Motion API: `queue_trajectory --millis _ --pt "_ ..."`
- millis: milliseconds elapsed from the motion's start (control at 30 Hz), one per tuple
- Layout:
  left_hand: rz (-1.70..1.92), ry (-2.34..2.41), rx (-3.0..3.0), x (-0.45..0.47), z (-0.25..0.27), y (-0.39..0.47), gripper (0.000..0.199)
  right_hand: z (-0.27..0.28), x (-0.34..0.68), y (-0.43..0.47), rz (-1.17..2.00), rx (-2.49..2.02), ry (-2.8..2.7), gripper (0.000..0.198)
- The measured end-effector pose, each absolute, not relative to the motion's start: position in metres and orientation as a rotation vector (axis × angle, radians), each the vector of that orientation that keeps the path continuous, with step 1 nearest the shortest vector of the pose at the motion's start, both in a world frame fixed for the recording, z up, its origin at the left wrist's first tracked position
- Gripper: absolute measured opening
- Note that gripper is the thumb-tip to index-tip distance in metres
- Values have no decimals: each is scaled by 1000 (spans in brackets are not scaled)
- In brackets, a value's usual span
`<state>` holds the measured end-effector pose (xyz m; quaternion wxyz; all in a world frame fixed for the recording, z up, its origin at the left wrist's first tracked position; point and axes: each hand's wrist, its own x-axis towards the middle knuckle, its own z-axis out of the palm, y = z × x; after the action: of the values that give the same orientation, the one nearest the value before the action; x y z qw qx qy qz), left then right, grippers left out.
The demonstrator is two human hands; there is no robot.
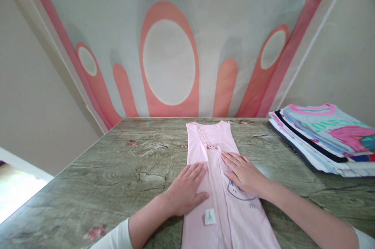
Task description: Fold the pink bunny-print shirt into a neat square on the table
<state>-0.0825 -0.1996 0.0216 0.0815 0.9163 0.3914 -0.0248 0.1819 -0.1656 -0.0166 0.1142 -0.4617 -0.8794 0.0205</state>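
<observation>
A pale pink garment [218,190] lies lengthwise on the table, its two sides folded in toward the middle. My left hand [190,188] rests flat on its left side, fingers stretched out. On the right side, my right hand [244,172] also lies flat, partly covering a dark printed drawing. A small white label [209,216] shows below my left hand. Near the top, a slanted seam or neckline edge crosses the cloth. The lower end of the garment runs out of view.
A stack of folded clothes [322,139] stands at the table's right, a grey shirt with pink neckline on top. The wood-patterned table [117,186] meets a wall hanging [170,61] with pink and white shapes at its far edge.
</observation>
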Motion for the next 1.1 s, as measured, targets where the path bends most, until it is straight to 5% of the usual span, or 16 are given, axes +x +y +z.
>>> queue_trajectory --millis 200,467,700,1100 --pt "-47 1262 2660 -122 27 -208 61 -2 202 -168 266 -1248 -2611 50" --pt "-81 985 2608 -130 43 -252 60 -1 204 -223 431 -1211 -2707 65" --pt "-53 1084 2637 -135 41 -230 49 -3 204 -222 409 -1296 -2712 64" --pt "-27 1201 2804 -98 17 -169 60 -12 210 -170 194 -1440 -2631 69"
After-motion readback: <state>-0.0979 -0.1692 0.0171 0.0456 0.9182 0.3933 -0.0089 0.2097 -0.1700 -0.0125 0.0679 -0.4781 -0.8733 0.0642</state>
